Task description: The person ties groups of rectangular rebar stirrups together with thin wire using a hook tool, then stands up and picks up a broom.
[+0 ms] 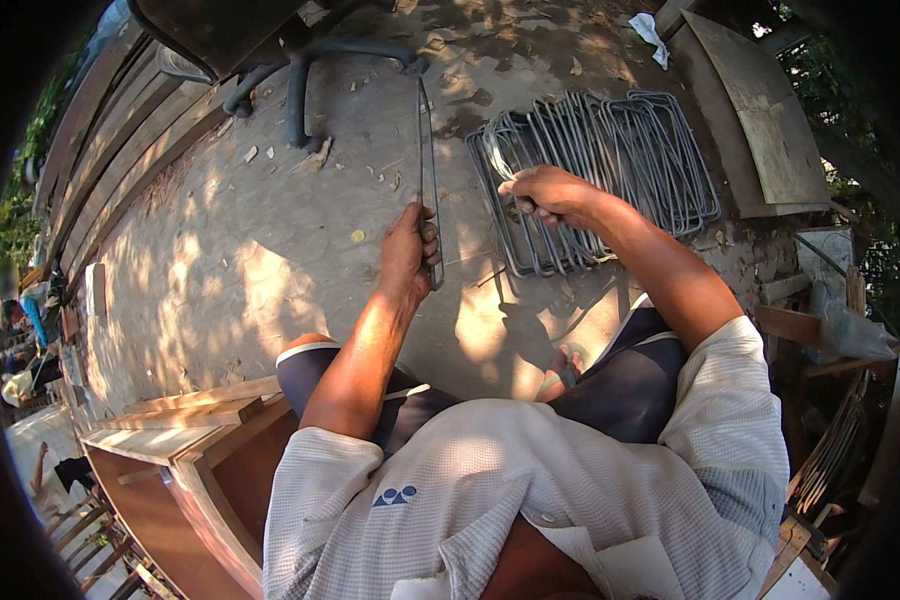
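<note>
The left hand (407, 245) is wrapping its fingers round a narrow bent-rod loop (432, 150), holding it near its lower end so that the loop is pointing away from the body, over the paved ground (270, 300) and to the left of a pile of rod frames (620, 165). The right hand (553, 195) is pinching a bundle of thin pale strands (495, 155), probably wire, between thumb and fingers above the near left part of that pile. The step in hand is looking like the sorting out of loop and strands, one to each hand, with the two lying apart and not touching. A next move is likely calling for a steady left grip, and for care that the strands are not snagging on the crowded rods below

The right hand and forearm are covering part of the pile, and the frames are overlapping so closely that counting them is not working. The curled left fingers are hiding a stretch of the loop; whether it is one rod or several is staying unclear. The far tip is ending near a dark-legged stand (298, 90), whose top the frame's edge is cutting off
</note>
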### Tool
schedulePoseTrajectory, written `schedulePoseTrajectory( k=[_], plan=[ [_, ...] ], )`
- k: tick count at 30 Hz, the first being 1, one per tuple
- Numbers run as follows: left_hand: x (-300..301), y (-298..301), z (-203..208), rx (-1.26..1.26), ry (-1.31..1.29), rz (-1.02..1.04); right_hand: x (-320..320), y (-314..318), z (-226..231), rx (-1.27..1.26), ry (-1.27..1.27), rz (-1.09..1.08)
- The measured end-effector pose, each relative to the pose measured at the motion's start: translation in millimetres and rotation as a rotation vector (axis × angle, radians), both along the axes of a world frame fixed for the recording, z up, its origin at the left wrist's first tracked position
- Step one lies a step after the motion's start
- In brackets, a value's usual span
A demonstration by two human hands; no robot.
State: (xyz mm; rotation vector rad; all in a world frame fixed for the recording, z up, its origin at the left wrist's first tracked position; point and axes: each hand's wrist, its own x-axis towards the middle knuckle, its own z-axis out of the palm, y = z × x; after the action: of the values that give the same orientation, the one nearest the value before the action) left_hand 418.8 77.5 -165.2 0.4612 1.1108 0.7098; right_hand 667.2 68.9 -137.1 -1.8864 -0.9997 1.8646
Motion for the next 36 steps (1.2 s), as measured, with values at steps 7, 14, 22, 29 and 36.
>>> schedulePoseTrajectory(
  k=[7,14,22,29,36],
  plan=[
    [0.8,-8.2,-0.3,0.003,0.044,0.000,-30.5,30.4,-60.6,0.397,-0.243,0.361],
    [3.6,-23.3,-37.9,-0.003,0.134,0.013,-85.1,46.6,-78.7,0.228,0.025,0.399],
    [-3.2,-31.6,-68.3,-0.071,0.103,0.015,-82.3,28.7,-104.5,0.041,0.316,0.243],
    [-10.7,-20.6,-119.8,0.172,0.362,0.100,-97.5,23.2,-116.8,0.020,0.291,0.326],
    [-34.0,-0.4,-165.7,0.346,0.862,-0.310,-101.1,3.6,-161.9,-0.055,0.261,0.166]
  ],
)
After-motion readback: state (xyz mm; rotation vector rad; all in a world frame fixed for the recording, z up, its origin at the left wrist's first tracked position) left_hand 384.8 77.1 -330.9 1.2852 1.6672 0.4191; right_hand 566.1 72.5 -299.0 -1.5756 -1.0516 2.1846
